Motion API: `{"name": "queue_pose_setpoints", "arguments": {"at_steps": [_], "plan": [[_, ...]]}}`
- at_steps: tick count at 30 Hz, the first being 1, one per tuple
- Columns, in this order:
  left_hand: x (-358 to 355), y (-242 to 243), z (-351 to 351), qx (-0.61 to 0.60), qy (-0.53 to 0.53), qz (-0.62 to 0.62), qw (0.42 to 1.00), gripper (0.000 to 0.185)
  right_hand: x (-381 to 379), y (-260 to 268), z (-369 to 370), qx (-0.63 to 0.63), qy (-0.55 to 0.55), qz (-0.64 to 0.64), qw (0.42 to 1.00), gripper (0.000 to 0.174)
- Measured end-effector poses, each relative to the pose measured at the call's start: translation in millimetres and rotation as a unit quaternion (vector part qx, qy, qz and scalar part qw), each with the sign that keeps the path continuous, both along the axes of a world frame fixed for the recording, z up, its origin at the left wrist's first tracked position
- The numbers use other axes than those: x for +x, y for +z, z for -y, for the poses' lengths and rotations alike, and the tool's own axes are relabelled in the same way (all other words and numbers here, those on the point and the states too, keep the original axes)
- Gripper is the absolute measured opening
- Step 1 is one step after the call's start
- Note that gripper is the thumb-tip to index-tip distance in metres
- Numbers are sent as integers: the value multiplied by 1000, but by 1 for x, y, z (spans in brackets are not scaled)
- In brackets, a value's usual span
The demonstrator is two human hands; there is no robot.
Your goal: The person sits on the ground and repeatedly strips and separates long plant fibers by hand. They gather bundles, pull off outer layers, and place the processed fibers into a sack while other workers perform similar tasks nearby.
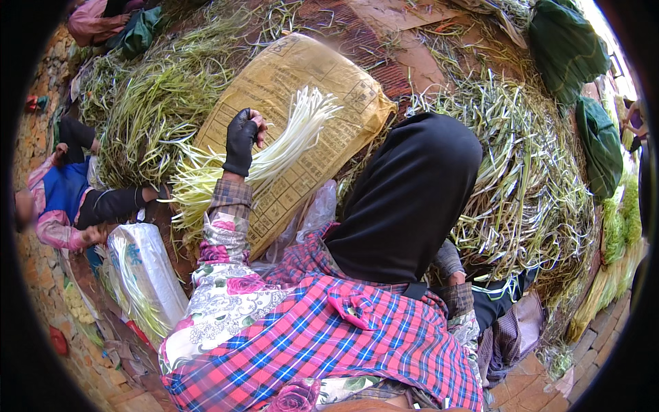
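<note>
My left hand (247, 135), in a black fingerless glove, is over a bundle of pale chive-like stalks (288, 141). Its fingers are curled; whether they pinch a stalk I cannot tell. The bundle lies across a yellow printed sack (309, 62), white ends towards the upper right and yellow-green ends at the lower left. My right hand (447, 257), in a grey glove, is low beside my black-clad raised knee (412, 190), close to the right-hand heap of stalks and leaves (520, 190). My leg hides its fingers, so its grip does not show.
Another green heap (149, 113) lies beyond the sack on the left. A person in pink and blue (64, 190) sits at left by a white plastic-wrapped roll (154, 268) with stalks on it. Another person (95, 23) is upper left. Dark green sacks (569, 49) stand at right.
</note>
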State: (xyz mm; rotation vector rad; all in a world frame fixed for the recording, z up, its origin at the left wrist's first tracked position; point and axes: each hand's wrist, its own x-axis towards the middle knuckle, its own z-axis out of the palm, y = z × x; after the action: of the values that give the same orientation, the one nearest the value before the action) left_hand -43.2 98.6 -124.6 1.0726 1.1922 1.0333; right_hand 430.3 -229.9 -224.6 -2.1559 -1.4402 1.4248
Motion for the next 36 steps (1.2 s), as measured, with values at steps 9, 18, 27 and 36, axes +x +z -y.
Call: {"name": "queue_pose_setpoints", "arguments": {"at_steps": [9, 18, 27, 36], "plan": [[57, -3, 92, 61, -219, 53, 972, 35, 3, -10, 6, 17, 24, -11, 1000, 25], [99, 32, 104, 6, -179, -92, 980, 11, 1, -2, 2, -7, -5, -6, 1000, 22], [53, -21, -10, 177, 17, -404, 898, 28, -7, 15, -7, -86, -150, -64, 983, 22], [46, -55, -25, 105, -19, -417, 903, 22, -14, 38, -17, -91, -116, -25, 989, 23]]}}
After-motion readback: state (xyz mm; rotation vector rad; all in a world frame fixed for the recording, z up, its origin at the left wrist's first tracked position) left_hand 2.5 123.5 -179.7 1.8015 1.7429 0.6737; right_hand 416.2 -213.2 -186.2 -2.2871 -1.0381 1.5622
